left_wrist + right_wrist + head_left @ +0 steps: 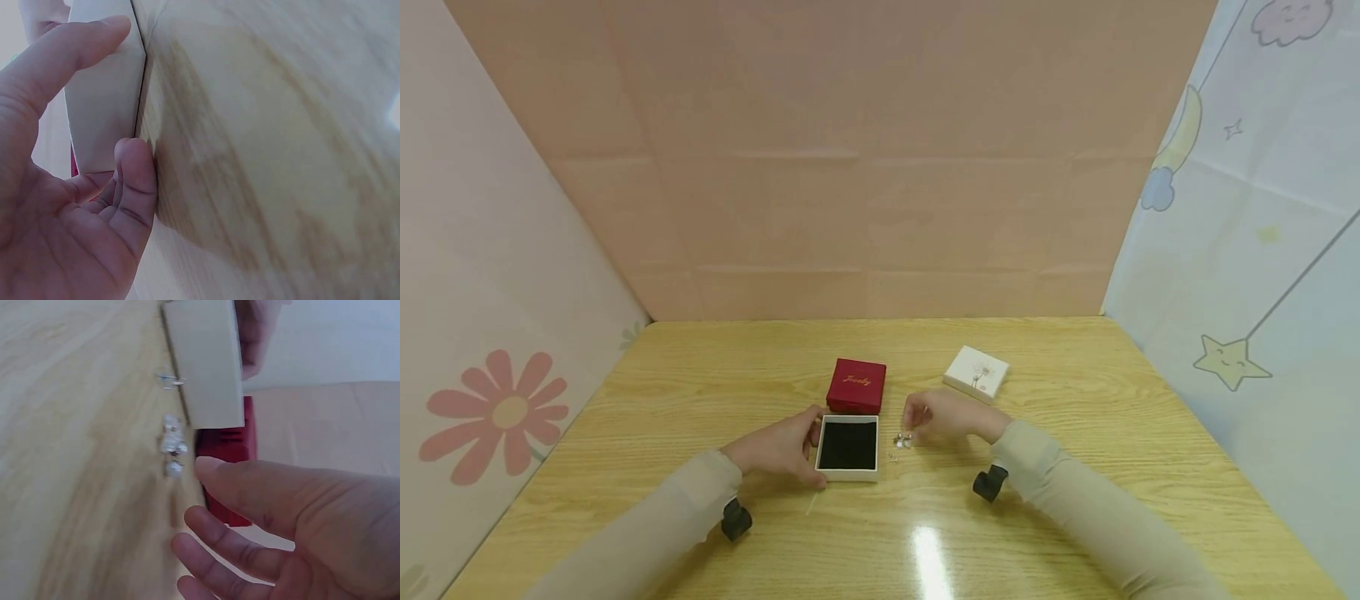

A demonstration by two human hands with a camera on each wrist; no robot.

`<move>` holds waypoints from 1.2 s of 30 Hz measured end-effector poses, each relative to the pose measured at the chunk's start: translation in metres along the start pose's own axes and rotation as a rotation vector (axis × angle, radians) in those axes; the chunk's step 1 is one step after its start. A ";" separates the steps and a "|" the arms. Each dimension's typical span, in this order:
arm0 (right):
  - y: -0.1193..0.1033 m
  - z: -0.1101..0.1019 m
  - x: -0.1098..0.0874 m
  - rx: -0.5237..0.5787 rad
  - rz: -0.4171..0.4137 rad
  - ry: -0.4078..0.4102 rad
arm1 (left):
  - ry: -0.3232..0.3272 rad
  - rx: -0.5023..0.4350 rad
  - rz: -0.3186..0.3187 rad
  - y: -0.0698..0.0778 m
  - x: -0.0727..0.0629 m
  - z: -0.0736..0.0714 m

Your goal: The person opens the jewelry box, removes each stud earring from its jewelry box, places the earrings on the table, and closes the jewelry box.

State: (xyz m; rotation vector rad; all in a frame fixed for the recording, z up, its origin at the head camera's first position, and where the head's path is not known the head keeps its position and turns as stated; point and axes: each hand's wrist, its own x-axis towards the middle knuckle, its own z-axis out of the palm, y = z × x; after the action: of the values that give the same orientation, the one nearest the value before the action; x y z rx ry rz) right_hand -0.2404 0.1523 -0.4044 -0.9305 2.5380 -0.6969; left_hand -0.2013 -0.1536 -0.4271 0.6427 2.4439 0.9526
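Note:
An open white box (847, 477) with a black lining sits on the wooden table. My left hand (784, 446) holds it by its left side, the thumb at the near corner and the index finger at the far one. In the left wrist view the thumb lies along the white box wall (103, 106). Beside the box's right side lies a small cluster of shiny jewelry pieces (903, 441), seen as clear, silvery bits (173, 444) in the right wrist view. Just over them is my right hand (947, 414), fingers loosely bent and apart, nothing between thumb and fingers.
A red box (857, 383) with gold lettering stands right behind the white box. A white lid (977, 372) with a flower print lies at the back right. Near the left hand is a thin pale strip (812, 502). Fabric walls enclose the table (730, 350) on three sides.

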 end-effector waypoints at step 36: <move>0.008 -0.040 -0.020 0.188 0.009 0.189 | -0.066 -0.465 0.234 0.070 -0.002 -0.067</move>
State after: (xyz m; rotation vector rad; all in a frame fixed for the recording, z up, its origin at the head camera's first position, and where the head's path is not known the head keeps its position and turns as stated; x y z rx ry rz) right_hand -0.2491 0.1839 -0.3736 -0.8231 2.5776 -1.0442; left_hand -0.2184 -0.1426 -0.3327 0.7806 2.0104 1.5036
